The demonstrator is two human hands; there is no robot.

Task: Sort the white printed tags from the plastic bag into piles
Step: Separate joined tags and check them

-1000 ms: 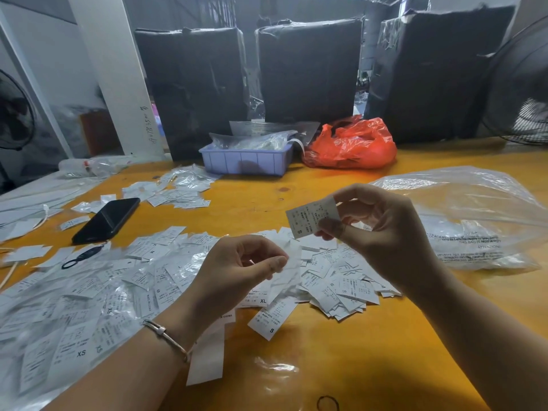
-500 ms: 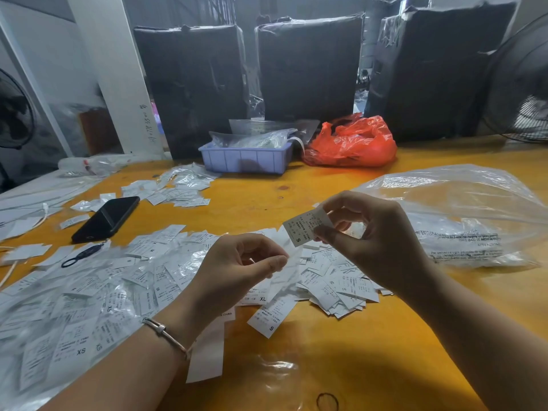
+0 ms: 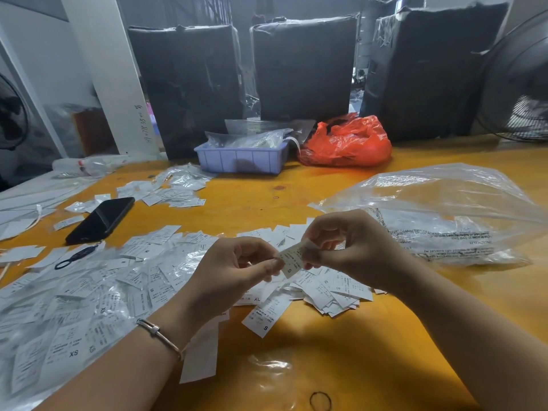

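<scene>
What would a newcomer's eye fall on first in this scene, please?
Probably the two hands at centre: the left hand and right hand both pinch one white tag marked S. Below them, white tags are strewn over the yellow table; an orange bag glows at the back.

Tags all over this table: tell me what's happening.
A person is sorting white printed tags. Both hands, left hand and right hand, pinch one tag marked S above the table. Loose tags lie heaped beneath, more spread to the left, and the clear plastic bag lies at right.
</scene>
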